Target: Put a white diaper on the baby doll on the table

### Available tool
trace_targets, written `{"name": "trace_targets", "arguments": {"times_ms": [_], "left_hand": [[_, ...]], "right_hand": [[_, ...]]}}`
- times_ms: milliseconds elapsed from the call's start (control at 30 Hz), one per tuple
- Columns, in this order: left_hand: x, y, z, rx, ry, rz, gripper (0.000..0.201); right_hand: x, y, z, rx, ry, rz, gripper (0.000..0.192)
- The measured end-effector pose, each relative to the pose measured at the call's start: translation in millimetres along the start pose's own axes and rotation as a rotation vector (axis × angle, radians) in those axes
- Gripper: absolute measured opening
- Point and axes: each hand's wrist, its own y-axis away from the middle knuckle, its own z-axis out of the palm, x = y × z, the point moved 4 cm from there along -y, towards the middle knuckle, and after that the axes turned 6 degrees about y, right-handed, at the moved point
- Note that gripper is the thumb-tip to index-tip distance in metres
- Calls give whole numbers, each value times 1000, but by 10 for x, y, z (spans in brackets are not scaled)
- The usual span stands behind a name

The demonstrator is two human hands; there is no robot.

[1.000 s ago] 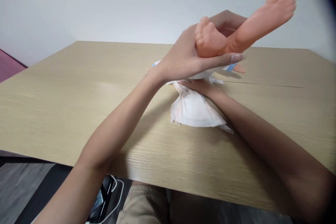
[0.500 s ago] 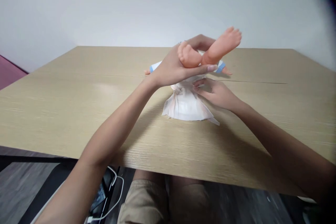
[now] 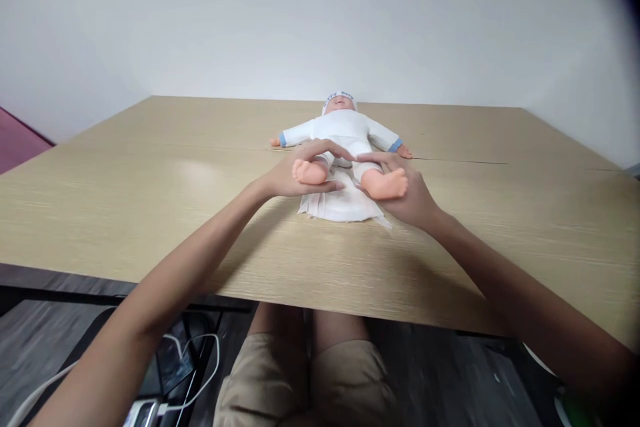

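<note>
A baby doll (image 3: 345,130) in a white top and cap lies on its back on the wooden table (image 3: 150,187), head away from me. Under its hips and legs lies an opened white diaper (image 3: 340,203). My left hand (image 3: 295,173) cups the doll's foot on the left. My right hand (image 3: 407,190) wraps around the doll's other leg and foot on the right. Both legs rest low, just above the diaper.
The table's near edge runs across the lower part of the view, with my knees under it. White cables and a dark device (image 3: 170,373) lie on the floor at lower left. A pink surface (image 3: 15,140) shows at the far left.
The doll's legs were held high in my left hand alone; now they are lowered onto the diaper. My right hand left the diaper and took one leg. The view pulled back.
</note>
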Motion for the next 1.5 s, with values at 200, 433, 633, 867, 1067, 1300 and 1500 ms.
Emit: {"name": "trace_targets", "arguments": {"times_ms": [200,433,633,867,1067,1300,1500], "left_hand": [[-363,550,-51,-160,-67,-3,46],[-401,733,-18,-219,-183,46,52],[-429,740,-13,-260,-202,-2,59],[-422,753,29,-305,-210,-39,84],[-459,769,77,-308,-239,-43,85],[-483,781,76,-324,-174,-63,85],[-501,742,87,-320,-145,-169,56]], "right_hand": [[470,381,2,-237,133,-260,48],[619,436,-47,-266,183,-271,43],[639,451,-57,-303,175,-233,42],[601,465,-55,-292,179,-279,44],[609,487,-35,-344,226,-258,45],[636,474,-65,-322,39,-174,42],[703,461,-58,-356,-127,-8,42]]}}
